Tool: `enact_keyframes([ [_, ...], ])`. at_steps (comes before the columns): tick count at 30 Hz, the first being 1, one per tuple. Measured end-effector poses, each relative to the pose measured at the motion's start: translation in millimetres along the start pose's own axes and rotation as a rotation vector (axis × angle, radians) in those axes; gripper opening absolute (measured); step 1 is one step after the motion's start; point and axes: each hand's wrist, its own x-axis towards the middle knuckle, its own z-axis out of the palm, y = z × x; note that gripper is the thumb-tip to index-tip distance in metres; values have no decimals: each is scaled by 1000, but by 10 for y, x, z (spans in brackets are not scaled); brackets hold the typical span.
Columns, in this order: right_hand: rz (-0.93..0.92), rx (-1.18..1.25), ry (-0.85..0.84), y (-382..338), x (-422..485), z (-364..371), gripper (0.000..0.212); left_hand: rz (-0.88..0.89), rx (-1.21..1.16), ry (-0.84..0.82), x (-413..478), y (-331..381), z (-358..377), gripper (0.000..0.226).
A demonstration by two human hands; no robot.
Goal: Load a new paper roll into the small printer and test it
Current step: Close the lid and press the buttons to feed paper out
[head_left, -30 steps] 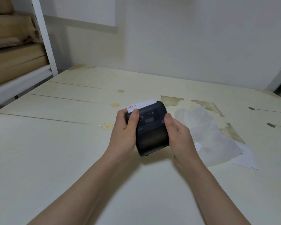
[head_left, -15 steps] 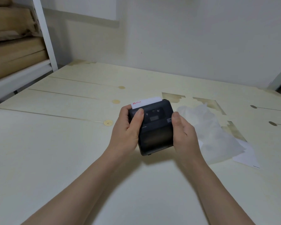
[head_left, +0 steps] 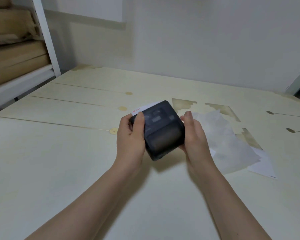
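Observation:
A small black printer [head_left: 161, 129] is held above the pale wooden table [head_left: 59, 153], tilted and blurred by motion. A strip of white paper [head_left: 143, 108] with a small red mark sticks out of its far edge. My left hand [head_left: 131, 135] grips the printer's left side, with the thumb lying on its top face. My right hand [head_left: 194, 135] cups the right side, fingers extended along it and under it. The printer's lid is closed.
Crumpled translucent wrapping [head_left: 222, 141] and a white sheet [head_left: 263, 167] lie on the table right of the printer. A white shelf post [head_left: 47, 38] with stacked brown cardboard [head_left: 16, 58] stands at the far left. A white wall [head_left: 197, 40] runs behind the table.
The printer has tipped slightly to the left in my hands and now looks blurred. My right hand's fingers have straightened along its side. The view has shifted a little.

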Motion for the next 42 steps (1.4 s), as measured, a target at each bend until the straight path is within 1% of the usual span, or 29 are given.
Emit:
enact_keyframes([
  [2, 103, 130, -92, -5, -14, 31, 78, -70, -81, 61, 42, 5, -17, 35],
  [5, 170, 139, -206, 20, -84, 115, 66, -117, -125, 68, 100, 18, -60, 41],
  [6, 162, 121, -207, 19, -96, 129, 68, -149, -144, 48, 103, 38, -66, 44],
  [8, 124, 90, -140, 4, -76, 104, 72, -201, -173, -17, 120, 72, -74, 53],
  [10, 100, 82, -44, -18, -20, 24, 61, -219, -150, -75, 157, 87, -94, 59],
  [12, 99, 107, 9, -39, 16, -57, 49, -240, -100, -123, 201, 95, -121, 60],
  [13, 92, 117, 23, -43, 23, -88, 47, -255, -74, -156, 222, 91, -135, 58],
  [14, 84, 124, 34, -40, 33, -106, 50, -262, -44, -195, 236, 86, -148, 56],
  [16, 72, 147, 65, -50, 38, -110, 64, -257, 32, -268, 242, 75, -173, 48],
  [18, 57, 189, 92, -73, 25, -105, 73, -252, 53, -297, 227, 47, -177, 43],
  [20, 54, 238, 78, -68, 40, -109, 68, -255, 37, -277, 195, 20, -158, 44],
  [23, 80, 216, 25, -20, 61, -106, 49, -252, 28, -253, 145, -12, -125, 52],
  [25, 80, 153, -1, 12, 60, -89, 41, -234, 71, -288, 113, -18, -124, 57],
  [27, 65, 122, 6, 24, 52, -96, 37, -234, 86, -344, 86, -15, -125, 56],
  [31, 45, 104, 30, 24, 34, -159, 37, -255, 54, -424, 69, -1, -112, 60],
  [34, 35, 115, 15, 24, 17, -162, 37, -251, 60, -442, 102, -32, -127, 68],
  [42, 37, 186, -93, 16, -2, -123, 33, -215, 73, -392, 167, -32, -189, 73],
])
